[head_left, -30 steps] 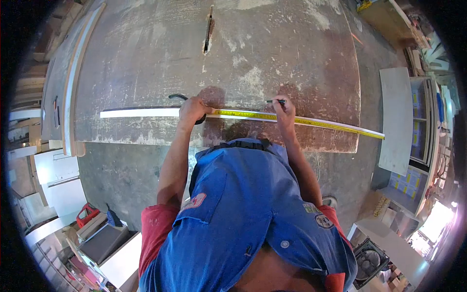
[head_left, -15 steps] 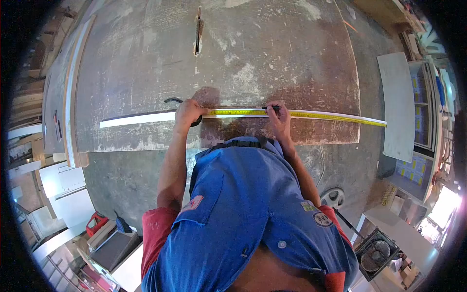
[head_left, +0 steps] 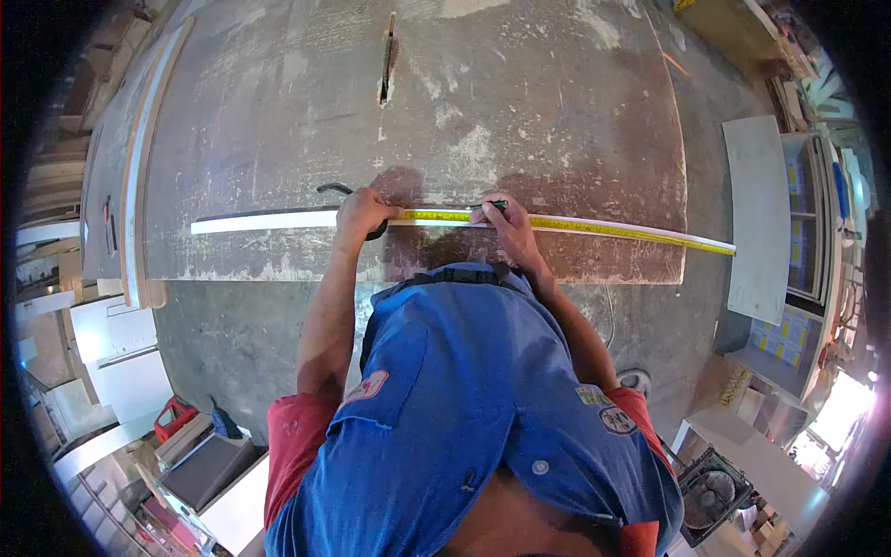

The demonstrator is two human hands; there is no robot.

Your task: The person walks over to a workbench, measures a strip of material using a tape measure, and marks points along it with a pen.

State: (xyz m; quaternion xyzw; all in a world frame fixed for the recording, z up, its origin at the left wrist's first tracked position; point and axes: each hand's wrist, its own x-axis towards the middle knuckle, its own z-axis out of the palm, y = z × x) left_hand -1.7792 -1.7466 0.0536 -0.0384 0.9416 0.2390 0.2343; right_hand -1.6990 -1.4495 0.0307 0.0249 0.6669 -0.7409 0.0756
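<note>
A long narrow white strip (head_left: 264, 223) lies across the worn brown tabletop (head_left: 557, 121). Along its right part runs the yellow blade of a tape measure (head_left: 594, 227), pulled out to the strip's right end. My left hand (head_left: 360, 219) is closed around the tape's dark case, which is mostly hidden; a black strap loop (head_left: 332, 188) sticks out beyond the fingers. My right hand (head_left: 510, 228) pinches a dark pen-like marking tool (head_left: 492, 204), its tip hard to make out. The fingers of this hand rest at the blade, a short way right of my left hand.
A long wooden board (head_left: 148, 167) lies along the table's left side, near dark slim tools (head_left: 110, 227). A slot (head_left: 387, 70) cuts the tabletop farther back. A pale panel (head_left: 756, 213) leans against a cabinet at right. A black fan (head_left: 713, 497) stands low right.
My right hand has slid left along the tape with the marking tool, closer to my left hand. My left hand stays on the tape case. The view has shifted slightly.
</note>
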